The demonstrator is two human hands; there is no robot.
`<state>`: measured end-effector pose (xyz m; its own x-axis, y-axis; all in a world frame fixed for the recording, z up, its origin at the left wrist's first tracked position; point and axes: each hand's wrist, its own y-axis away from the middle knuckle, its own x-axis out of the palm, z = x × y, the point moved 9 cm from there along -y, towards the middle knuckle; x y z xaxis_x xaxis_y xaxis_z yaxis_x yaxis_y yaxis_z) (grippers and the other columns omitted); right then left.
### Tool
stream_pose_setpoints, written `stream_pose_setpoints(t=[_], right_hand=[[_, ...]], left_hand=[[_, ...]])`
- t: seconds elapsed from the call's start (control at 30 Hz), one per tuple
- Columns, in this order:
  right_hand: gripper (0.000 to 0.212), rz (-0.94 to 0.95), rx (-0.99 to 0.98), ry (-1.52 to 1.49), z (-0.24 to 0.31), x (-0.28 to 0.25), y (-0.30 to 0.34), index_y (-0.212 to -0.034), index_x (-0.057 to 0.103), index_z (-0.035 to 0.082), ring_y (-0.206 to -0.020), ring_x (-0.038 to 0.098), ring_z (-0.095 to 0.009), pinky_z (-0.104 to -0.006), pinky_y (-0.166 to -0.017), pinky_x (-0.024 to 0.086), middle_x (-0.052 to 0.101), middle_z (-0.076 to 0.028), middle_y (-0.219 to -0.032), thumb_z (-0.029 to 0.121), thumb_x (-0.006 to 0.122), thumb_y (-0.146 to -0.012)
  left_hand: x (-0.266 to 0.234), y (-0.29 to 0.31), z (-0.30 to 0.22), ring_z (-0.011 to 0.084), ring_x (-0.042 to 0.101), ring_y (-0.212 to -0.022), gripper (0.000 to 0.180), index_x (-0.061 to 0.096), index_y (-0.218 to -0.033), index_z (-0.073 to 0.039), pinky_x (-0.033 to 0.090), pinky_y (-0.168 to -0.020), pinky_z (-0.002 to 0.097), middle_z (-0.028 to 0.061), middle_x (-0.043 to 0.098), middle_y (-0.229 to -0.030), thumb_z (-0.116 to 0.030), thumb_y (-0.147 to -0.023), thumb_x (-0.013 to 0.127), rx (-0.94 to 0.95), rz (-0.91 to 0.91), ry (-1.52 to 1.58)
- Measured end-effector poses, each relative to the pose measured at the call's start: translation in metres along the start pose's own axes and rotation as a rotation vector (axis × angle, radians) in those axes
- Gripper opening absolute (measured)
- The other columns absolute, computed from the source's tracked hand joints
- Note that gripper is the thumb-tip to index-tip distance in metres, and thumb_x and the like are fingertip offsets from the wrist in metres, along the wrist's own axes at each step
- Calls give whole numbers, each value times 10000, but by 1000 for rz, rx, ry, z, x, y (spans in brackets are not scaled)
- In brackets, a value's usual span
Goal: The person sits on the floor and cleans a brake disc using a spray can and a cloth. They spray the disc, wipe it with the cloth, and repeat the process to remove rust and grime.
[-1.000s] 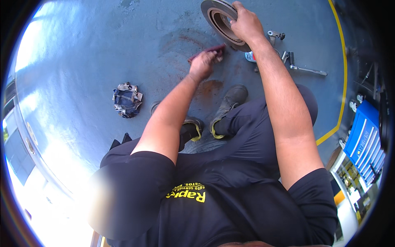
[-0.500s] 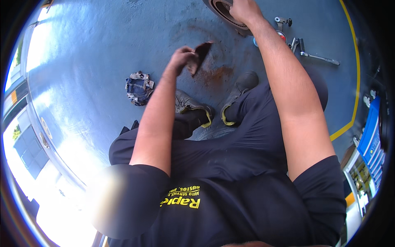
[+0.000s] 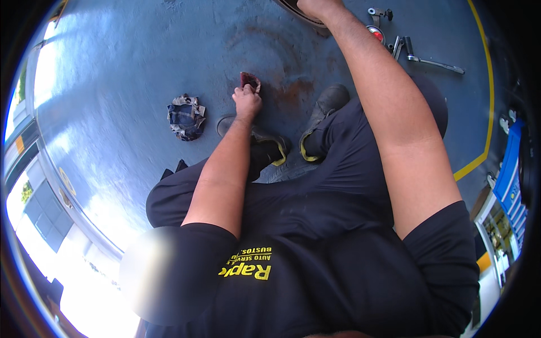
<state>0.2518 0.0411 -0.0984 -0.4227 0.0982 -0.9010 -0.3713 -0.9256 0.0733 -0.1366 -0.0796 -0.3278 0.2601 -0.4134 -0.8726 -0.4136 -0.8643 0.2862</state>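
My left hand (image 3: 247,102) is closed on a reddish-brown sheet that looks like sandpaper (image 3: 251,81), held low over the floor in front of my left boot (image 3: 228,125). At the top edge my right hand (image 3: 322,7) grips the rim of a round, rusty metal part that looks like a brake drum (image 3: 298,12). Most of that drum and the right fingertips are cut off by the picture's edge. Rust-coloured dust (image 3: 296,91) stains the blue-grey floor between the boots and the drum.
A bunched blue and grey cloth bundle (image 3: 187,117) lies left of my left boot. Beyond my right forearm are a ratchet handle (image 3: 437,64), wrenches (image 3: 398,47), a round red-and-white tin (image 3: 376,35) and a metal fitting (image 3: 380,12). A yellow line (image 3: 490,84) curves at the right.
My left hand has come back from the drum side, to a spot nearer my left boot, with the sandpaper still in it. The drum and right hand have shifted slightly up and left in view.
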Motion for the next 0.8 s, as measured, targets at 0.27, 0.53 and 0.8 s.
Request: stream_pose_setpoints(t=[0.27,0.53,0.8], right_hand=[[576,-31,-9,14,-11,-11,4,-1526,569,8,-1211,707,-463,-545,-1053,577,732,-287,-1289,86,622,-957],[572,-30,-36,-3,-3,-17,3,-1509,580,-4,-1236,705,-448,-527,-1063,577,733,-287,-1303,76,631,-945],[545,34,4,2,1,-22,4,-1498,581,-3,-1248,701,-443,-529,-1071,571,728,-287,-1315,78,622,-960]], left_hand=[[32,19,-84,487,524,-1218,204,684,-1094,-82,428,-1086,566,295,595,-1240,-209,-935,692,-391,49,336],[45,18,-137,466,529,-1342,423,642,-1268,-87,466,-1170,511,286,500,-1390,-217,-893,786,-489,225,506],[16,22,-151,469,541,-1374,1029,377,-1653,-176,501,-1172,510,269,495,-1422,-232,-780,918,-61,371,217]])
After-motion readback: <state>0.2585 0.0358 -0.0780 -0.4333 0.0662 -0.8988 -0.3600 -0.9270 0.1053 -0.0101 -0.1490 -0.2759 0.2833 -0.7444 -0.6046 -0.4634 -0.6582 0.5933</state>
